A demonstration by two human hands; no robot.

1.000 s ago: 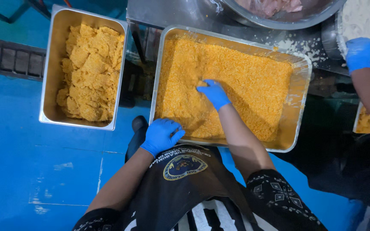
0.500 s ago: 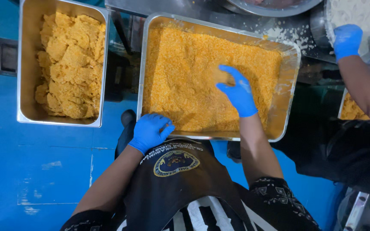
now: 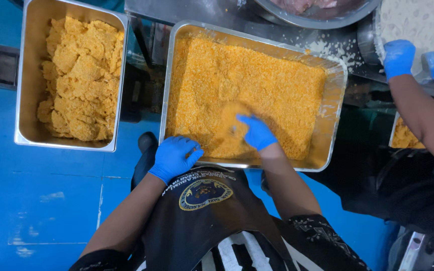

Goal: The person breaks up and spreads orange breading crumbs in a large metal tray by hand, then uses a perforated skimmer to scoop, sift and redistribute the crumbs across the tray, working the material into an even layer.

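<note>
While the smaller pan of breaded pieces [image 3: 71,75] sits upper left, the left hand [image 3: 174,158] still curls over the crumb tray's [image 3: 335,118] near rim; the right hand [image 3: 256,133] has pulled back centre, fingers closed on a crumb-coated piece [image 3: 232,118], apparently pressing coating on.

Left hand [image 3: 174,158], blue-gloved, fingers curled, at seven o'clock; right hand [image 3: 256,132], gloved, reaches toward twelve, fingers bent downward.

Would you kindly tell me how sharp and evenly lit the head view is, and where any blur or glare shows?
Head view: mostly sharp and brightly lit; motion blur smears the right hand and the crumbed piece at its fingertips; the left hand on the tray's rim is crisp; soft glare on the steel walls of the left pan; the space below the trays is dark.
</note>
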